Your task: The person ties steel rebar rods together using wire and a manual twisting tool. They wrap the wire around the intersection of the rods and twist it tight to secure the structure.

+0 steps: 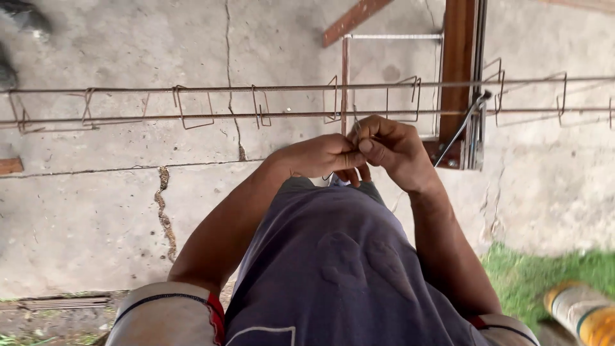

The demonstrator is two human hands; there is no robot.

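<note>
Both hands meet in front of the chest: the left hand (320, 156) and the right hand (391, 148) pinch, with clenched fingertips, something thin between them, probably a piece of tie wire, though it is too small to be sure. Just beyond them, the long rebar cage (256, 102) with its bent stirrups (193, 107) lies across a rusty steel stand (456, 77) over the cracked concrete floor (96, 211). I judge the wire is being prepared, so the next move calls for reaching to a stirrup crossing.

Thin wire (359, 138) — hidden between fingers
</note>
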